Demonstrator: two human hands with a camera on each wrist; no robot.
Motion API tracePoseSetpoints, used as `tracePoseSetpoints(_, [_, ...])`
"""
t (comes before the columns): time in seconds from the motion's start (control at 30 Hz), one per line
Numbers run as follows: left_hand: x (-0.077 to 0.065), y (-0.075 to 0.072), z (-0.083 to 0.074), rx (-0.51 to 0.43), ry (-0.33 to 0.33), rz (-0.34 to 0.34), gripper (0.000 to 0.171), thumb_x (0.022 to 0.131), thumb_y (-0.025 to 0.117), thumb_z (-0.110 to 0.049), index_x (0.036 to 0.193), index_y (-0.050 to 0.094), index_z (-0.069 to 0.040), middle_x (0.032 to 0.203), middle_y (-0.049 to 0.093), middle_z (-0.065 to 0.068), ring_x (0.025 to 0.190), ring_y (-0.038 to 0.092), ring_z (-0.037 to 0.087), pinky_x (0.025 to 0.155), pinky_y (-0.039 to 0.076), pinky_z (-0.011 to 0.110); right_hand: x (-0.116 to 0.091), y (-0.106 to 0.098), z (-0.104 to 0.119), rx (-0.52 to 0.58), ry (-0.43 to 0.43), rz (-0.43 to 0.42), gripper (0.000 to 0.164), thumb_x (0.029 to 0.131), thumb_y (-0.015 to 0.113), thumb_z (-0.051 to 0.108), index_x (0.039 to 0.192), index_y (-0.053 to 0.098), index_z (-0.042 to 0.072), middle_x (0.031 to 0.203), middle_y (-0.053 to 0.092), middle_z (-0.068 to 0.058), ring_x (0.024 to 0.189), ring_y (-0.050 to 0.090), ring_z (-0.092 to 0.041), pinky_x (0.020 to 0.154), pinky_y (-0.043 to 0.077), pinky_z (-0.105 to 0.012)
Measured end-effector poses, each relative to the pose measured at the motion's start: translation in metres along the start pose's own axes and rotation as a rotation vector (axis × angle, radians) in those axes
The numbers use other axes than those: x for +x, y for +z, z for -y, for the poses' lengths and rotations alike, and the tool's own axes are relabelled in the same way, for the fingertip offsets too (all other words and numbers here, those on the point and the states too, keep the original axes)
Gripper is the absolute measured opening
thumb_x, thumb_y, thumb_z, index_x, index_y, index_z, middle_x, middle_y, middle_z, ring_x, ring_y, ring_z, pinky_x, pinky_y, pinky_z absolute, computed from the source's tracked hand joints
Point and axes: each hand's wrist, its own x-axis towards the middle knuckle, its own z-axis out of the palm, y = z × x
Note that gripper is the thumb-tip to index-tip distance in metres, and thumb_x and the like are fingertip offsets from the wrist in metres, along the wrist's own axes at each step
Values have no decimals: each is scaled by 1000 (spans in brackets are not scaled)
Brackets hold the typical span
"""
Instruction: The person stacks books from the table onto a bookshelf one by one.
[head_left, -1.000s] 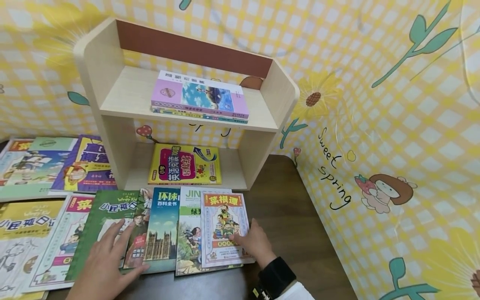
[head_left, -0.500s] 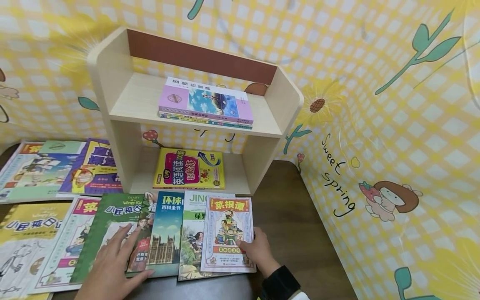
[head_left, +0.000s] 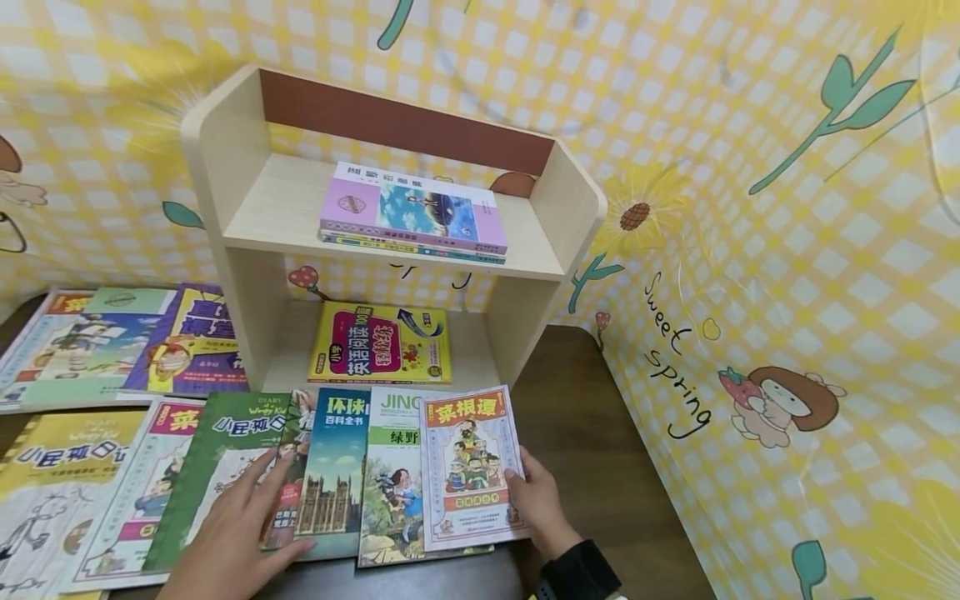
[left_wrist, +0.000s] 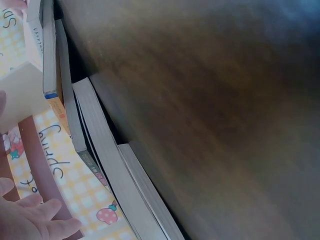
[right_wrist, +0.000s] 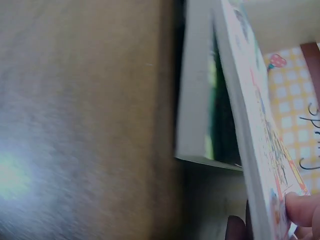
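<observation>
My right hand (head_left: 543, 508) pinches the right edge of a white paperback with a red title banner (head_left: 467, 475), thumb on the cover and fingers under it. In the right wrist view that paperback (right_wrist: 245, 115) is raised at the held side, slanting over a green-and-white book (head_left: 390, 500). My left hand (head_left: 228, 533), fingers spread, lies over a green spiral-look diary book (head_left: 225, 442) and a dark red-covered book (head_left: 283, 500). Beside its thumb is a blue book with a castle cover (head_left: 330, 475). The left wrist view shows my left hand (left_wrist: 35, 220) with fingers apart.
A two-tier wooden bookshelf (head_left: 517, 325) stands behind, with a purple book (head_left: 420, 208) atop others on its upper shelf and a yellow book (head_left: 382, 342) below. More books, including a yellow diary book (head_left: 63, 492), overlap at left. A patterned cloth (head_left: 750, 275) hangs around the dark table (head_left: 600, 417).
My right hand has shifted slightly right with the white paperback, which has turned a little and uncovers more of the green-and-white book. My left hand stays over the same books. The head view has shifted slightly.
</observation>
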Motion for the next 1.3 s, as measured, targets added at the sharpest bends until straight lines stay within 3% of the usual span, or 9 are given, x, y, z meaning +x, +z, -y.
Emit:
tracePoseSetpoints(0.1, [2,0,-3,-21,0,10,115,68,73,-68,153,23,-7,148,26,30,124,33,56,89,35,74,0,-6,3,12,-11,12,51,99,47,7,148,34,0,113,61,-20,75,60,-17,70,48,-28])
tracePoseSetpoints(0.3, [5,2,-7,-93,67,-22,116,67,83,-49,155,18,-11,149,27,29,124,37,55,87,41,70,-2,-12,12,12,-59,104,52,100,49,12,148,34,2,118,60,-21,77,60,-17,73,48,-29])
tracePoseSetpoints(0.53, [11,2,-10,-165,66,51,117,68,86,-41,155,14,-9,150,24,29,127,36,54,87,48,61,-6,-6,24,91,-47,275,53,100,50,13,150,34,7,89,66,-11,66,63,-17,60,53,-30])
tracePoseSetpoints(0.63, [13,1,-11,-226,49,82,119,66,87,-41,155,14,-11,149,25,30,128,34,54,90,46,62,-7,-3,28,124,-10,344,54,100,51,14,150,34,9,86,67,-9,65,65,-18,58,54,-30])
tracePoseSetpoints(0.9, [19,-3,-12,-293,12,120,126,61,90,-41,156,11,-12,150,22,32,131,26,56,92,42,66,-10,1,42,138,52,477,53,99,53,15,149,37,10,91,68,-10,69,67,-19,60,56,-30])
tracePoseSetpoints(1.1, [15,-9,-12,-337,89,116,128,58,88,-46,156,13,-14,152,23,29,134,25,55,95,40,65,-12,2,51,141,54,643,47,99,52,12,145,44,11,95,70,-12,69,68,-16,61,57,-27])
tracePoseSetpoints(1.3, [12,-14,-11,-448,129,227,128,57,87,-48,156,13,-12,154,19,29,135,22,55,97,36,67,-13,4,55,130,59,835,48,100,50,12,147,42,13,102,70,-12,74,68,-15,64,57,-26])
